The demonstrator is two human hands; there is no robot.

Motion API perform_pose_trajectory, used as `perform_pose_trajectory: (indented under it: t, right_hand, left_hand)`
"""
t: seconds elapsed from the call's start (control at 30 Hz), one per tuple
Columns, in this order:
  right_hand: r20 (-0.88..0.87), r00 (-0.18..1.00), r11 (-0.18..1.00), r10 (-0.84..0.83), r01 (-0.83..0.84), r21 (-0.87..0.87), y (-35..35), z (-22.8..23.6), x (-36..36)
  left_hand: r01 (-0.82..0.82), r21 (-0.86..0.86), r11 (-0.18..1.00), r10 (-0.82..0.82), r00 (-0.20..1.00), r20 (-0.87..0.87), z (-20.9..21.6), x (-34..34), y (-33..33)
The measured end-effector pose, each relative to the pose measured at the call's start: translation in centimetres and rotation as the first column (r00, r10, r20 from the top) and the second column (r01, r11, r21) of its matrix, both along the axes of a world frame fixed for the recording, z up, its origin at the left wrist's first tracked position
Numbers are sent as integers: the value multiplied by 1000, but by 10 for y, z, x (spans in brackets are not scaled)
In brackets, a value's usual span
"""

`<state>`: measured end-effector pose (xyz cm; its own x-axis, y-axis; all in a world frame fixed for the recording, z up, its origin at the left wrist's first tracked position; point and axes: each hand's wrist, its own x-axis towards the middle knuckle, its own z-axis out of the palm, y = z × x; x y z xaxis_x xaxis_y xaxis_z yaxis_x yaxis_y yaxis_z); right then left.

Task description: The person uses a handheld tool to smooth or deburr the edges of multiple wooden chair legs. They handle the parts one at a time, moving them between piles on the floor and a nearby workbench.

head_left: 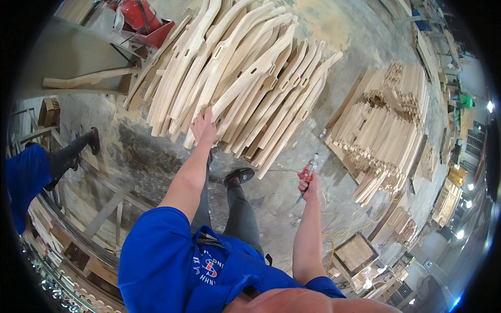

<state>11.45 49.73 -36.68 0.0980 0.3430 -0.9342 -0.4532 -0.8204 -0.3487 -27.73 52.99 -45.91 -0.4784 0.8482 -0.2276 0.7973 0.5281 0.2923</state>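
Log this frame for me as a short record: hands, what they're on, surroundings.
left hand: at the near end of a curved wooden piece; gripping or only touching, unclear
right hand: closed around a hand tool with red and metallic parts
pile: curved wooden pieces laid side by side, some with slots
right side: stack of pale wooden slats
upper left: red cylinder
left edge: another person in blue

1. Looks bright and fairly even across the floor (365, 49) and pale wooden pieces (235, 94).
2. Glares white from small lamps (490, 107) near the right rim.
3. Darkens softly between the wooden pieces.
4. Bends strongly toward black, rounded borders.
5. Reads clear mid-frame, smears at far right.
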Motion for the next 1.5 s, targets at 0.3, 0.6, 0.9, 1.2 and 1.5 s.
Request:
perform_pose_trajectory:
  t: [0.3,0.6,0.9,1.2,1.5]
  right_hand:
    - [-33,928,922,372,-365,125,53,-9,-132]
    - [-65,894,893,444,-435,117,120,-21,-144]
    - [-63,984,983,164,-158,90,106,-35,-83]
    - [442,728,838,525,-532,-121,162,-48,-75]
    - [484,654,802,582,-561,-206,173,-33,-83]
  left_hand:
    - [-50,-194,980,40,998,-55,-19,7,2]
    - [-57,-114,992,54,998,-22,-25,4,1]
    - [114,77,990,-109,991,-75,-18,19,-3]
    - [642,-252,724,-453,718,528,-51,90,-58]
    - [547,-281,789,-337,766,547,-37,56,-62]
